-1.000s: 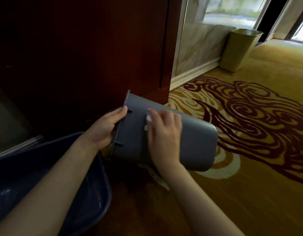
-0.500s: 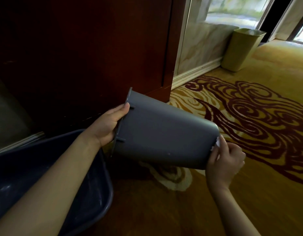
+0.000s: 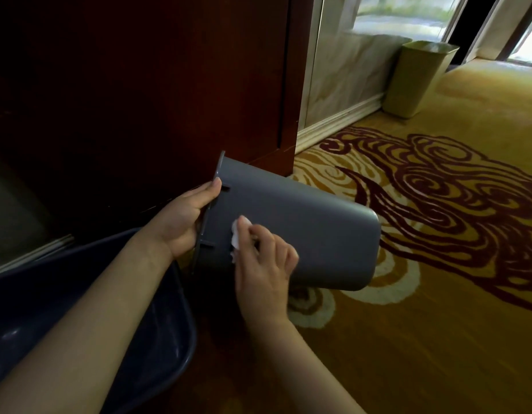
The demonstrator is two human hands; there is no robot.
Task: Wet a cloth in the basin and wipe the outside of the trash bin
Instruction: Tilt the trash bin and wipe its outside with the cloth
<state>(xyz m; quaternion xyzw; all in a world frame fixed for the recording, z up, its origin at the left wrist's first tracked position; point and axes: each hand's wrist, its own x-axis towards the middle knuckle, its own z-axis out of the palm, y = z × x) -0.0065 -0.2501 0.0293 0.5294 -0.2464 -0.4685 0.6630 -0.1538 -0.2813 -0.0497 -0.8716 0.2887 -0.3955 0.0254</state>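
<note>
While it lies tipped on its side above the floor, the grey trash bin [image 3: 312, 234] has its open mouth turned left and its closed base pointing right, and it sits just in front of a dark red wooden panel [image 3: 139, 85]. A small white cloth [image 3: 235, 236] is pressed against the bin's outer wall close to the rim, bunched under the curled fingers of the right hand [image 3: 266, 264], which clasps it. The left hand [image 3: 184, 222] grips the bin's rim, its thumb lying across the outside edge. Below the left forearm sits a dark blue basin [image 3: 169, 330], touching or nearly touching the bin's mouth. Yellow carpet [image 3: 438, 309] with maroon swirls spreads underneath. Well apart, by the pale baseboard [image 3: 339, 121], stands an upright olive wastebasket [image 3: 417, 79].
</note>
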